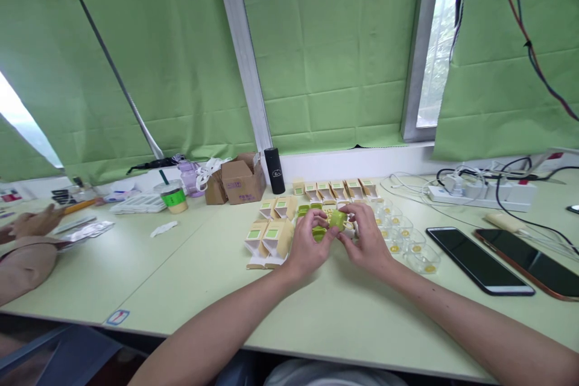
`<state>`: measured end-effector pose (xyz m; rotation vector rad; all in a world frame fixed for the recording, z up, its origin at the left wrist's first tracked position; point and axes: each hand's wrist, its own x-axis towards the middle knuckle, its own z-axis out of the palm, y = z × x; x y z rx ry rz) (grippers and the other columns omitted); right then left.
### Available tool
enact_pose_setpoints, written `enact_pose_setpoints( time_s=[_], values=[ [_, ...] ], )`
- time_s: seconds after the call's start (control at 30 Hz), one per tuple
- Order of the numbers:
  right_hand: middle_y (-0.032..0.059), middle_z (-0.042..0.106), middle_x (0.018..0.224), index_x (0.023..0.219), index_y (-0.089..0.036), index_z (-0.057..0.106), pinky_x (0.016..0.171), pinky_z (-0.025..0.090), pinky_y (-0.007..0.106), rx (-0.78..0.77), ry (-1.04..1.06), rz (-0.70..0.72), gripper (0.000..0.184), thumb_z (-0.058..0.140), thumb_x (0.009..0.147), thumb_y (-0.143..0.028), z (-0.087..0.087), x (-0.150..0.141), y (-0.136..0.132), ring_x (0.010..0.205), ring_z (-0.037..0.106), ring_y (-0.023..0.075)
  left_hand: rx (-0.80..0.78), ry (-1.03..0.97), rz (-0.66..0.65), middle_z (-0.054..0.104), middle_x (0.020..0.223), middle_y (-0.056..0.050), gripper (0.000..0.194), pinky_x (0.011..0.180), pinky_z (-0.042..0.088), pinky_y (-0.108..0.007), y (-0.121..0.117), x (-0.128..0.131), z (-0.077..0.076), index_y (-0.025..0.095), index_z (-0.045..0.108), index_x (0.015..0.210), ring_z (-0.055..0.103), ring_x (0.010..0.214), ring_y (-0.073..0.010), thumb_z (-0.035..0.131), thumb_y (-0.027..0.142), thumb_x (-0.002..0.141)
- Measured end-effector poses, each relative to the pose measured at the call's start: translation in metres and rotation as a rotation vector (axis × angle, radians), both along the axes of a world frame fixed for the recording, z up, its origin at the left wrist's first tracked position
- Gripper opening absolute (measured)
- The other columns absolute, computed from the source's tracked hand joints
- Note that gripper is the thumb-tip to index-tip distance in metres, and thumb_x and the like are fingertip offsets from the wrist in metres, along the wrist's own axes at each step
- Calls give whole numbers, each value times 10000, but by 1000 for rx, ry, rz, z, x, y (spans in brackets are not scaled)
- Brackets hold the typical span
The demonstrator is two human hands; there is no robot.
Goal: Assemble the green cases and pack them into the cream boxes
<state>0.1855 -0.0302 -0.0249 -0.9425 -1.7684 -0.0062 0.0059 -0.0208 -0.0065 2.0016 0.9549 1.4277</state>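
- Here, at the left edge, a co-worker's hand (38,221) lies over the table (194,277), with shiny flat packets (90,230) just to its right.
- Left, farther in: a lidded drink cup (174,196) with a green band; then, toward the far edge, a brown cardboard box (245,183) and a black bottle (274,171) just right of it.
- Left of centre: small pale-yellow cartons (277,236) with green squares, the nearest ones just left of the left hand.
- Centre: the left hand (312,240), fingers curled narrowly, grips the left side of a small green piece (337,220).
- Centre: the green piece lies between the fingertips of both hands; further green items show partly behind the left hand, and a row of similar cartons stands beyond.
- Right of centre: the right hand (367,236), likewise narrowed, holds the piece from its right side.
- Right: clear plastic cups (424,259) with yellow spots inside, near the right hand.
- Far right: two dark-screened phones (479,260) lie side by side, nearer than a white power strip (513,197).
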Motion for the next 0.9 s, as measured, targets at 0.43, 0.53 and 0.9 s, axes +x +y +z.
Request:
enact_pose_setpoints(
  time_s=[0.43,0.53,0.9],
  values=[
    [133,518,1301,1292,-269,481,1004,509,536,-10,-8,4,442,645,882,-274,1,3,-2,1240,497,342,-29,-41,-27,692,863,-48,304,855,586,-406,1,-2,-3,239,613,1109,691,874,-230,690,482,943],
    [134,517,1303,1297,-269,481,1005,505,535,-11,-6,11,440,646,889,-285,2,2,-3,1244,494,342,-43,-52,-36,699,892,-52,295,874,586,-422,2,-2,-4,242,619,1095,692,887,-232,700,477,937],
    [126,583,1251,1296,-258,485,964,521,504,6,0,63,420,656,913,-286,2,1,-3,1178,553,324,33,20,-35,694,1025,-72,244,894,587,-412,3,-4,-7,246,635,1185,681,956,-224,675,317,954]
  ],
)
